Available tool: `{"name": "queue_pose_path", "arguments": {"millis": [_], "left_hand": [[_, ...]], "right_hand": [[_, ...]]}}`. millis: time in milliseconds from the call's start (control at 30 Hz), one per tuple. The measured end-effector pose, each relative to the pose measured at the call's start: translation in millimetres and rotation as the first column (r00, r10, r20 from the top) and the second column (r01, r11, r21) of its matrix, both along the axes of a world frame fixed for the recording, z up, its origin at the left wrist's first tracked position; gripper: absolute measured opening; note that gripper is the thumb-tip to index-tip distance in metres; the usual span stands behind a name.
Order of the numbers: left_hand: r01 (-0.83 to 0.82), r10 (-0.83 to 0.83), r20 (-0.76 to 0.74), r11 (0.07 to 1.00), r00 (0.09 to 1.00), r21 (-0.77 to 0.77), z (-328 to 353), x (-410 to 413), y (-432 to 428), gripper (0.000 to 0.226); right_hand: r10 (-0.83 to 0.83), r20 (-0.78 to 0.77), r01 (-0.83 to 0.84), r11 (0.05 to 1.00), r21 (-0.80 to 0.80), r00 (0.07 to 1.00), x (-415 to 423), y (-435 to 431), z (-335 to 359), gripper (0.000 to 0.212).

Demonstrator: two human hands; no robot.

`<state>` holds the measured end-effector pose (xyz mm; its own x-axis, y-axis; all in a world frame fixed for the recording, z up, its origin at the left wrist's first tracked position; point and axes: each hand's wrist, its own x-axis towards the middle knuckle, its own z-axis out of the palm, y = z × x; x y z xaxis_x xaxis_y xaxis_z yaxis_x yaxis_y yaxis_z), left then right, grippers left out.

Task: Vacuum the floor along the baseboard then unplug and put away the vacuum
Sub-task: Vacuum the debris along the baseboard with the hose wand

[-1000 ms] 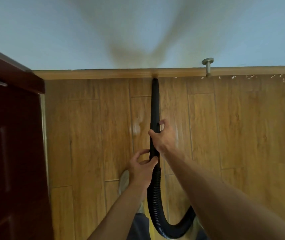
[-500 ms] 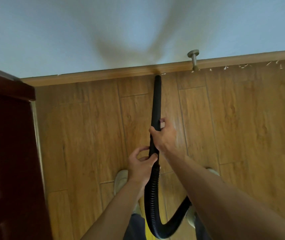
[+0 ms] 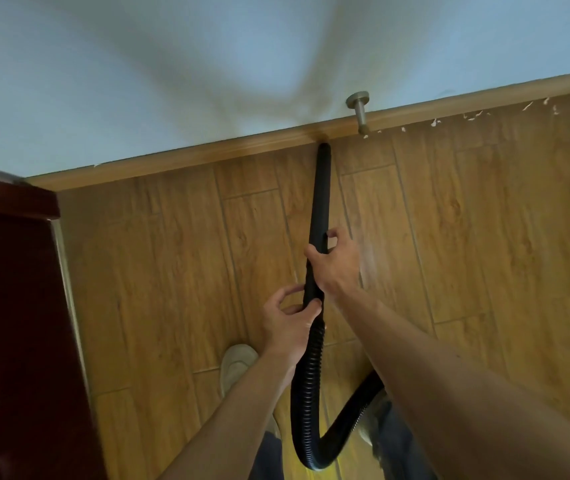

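Forearms come up from the bottom edge of the frame, both bare, and meet on the vacuum near the centre. The right hand [image 3: 337,268] sits higher, wrapped round the black rigid tube [image 3: 321,195] from its right side; the thumb lies across the tube's left side and the index finger is lifted a little above the rest, so its grip is clenched on the tube. Just below it the left hand [image 3: 288,323] curls round the spot where the tube meets the ribbed hose [image 3: 307,386], thumb and fingers pinching that joint from the left. The two hands are near each other but not touching.

From the hands the tube runs straight up the frame, and its narrow tip lies at the foot of the wooden baseboard [image 3: 207,157]; whether it actually touches cannot be told. The hose drops toward the bottom of the frame, loops, and climbs again behind the right forearm.

Right of the tip, a metal door stop [image 3: 359,107] stands out from the baseboard. Further right, pale scraps of debris [image 3: 473,116] lie scattered on the wood floor [image 3: 484,244] along the baseboard. A dark red door [image 3: 17,323] fills the lower left, and a light shoe [image 3: 236,363] shows beside the left wrist.
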<state>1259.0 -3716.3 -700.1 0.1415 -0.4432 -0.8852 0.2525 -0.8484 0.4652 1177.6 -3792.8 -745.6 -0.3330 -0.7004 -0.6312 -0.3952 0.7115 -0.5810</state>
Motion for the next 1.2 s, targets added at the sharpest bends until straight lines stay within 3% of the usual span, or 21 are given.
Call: {"name": "queue_pose_path", "arguments": {"millis": [167,433,933,1200], "left_hand": [[0.051,-0.051,0.009,0.999,0.999,-0.009,-1.3,-25.8,-10.0,0.027],[0.095,-0.094,0.043,0.995,0.995,-0.021,-2.6,-66.1,-24.9,0.026],[0.159,-0.154,0.078,0.985,0.985,-0.061,-3.7,-97.0,-47.2,0.028],[0.267,-0.257,0.146,0.962,0.955,-0.057,0.9,-128.3,-59.7,0.026]], "right_hand": [[-0.065,0.006,0.065,0.998,-0.020,0.998,-29.6,-5.7,-1.2,0.038],[-0.038,0.008,0.038,0.998,-0.057,0.999,-74.0,-17.4,-1.0,0.023],[-0.149,0.084,0.155,0.985,-0.070,0.985,-109.0,-34.1,-2.5,0.029],[-0.362,0.149,0.363,0.931,0.018,0.920,-143.0,-41.4,-7.4,0.033]]}}
